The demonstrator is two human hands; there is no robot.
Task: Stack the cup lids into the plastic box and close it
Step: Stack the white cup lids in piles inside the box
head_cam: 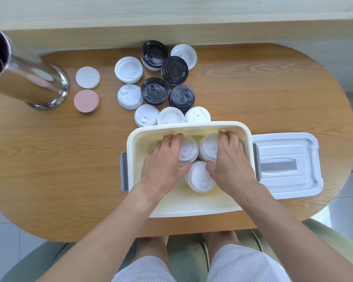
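Observation:
An open cream plastic box [143, 137] sits at the table's front with three stacks of white cup lids inside. My left hand [164, 159] grips the far-left stack [189, 149]. My right hand [229, 157] grips the far-right stack [209, 148]. A third stack [198, 178] lies between my thumbs, nearer to me. The box's white cover [285, 163] lies flat on the table just right of the box. Behind the box stand several more stacks, white lids [128, 69] and black lids [174, 70].
A tall shiny metal cylinder [29, 76] stands at the far left. Beside it lie a white round disc [88, 77] and a pink one [86, 101]. The oval wooden table [59, 159] ends close to my knees; a wall ledge runs behind.

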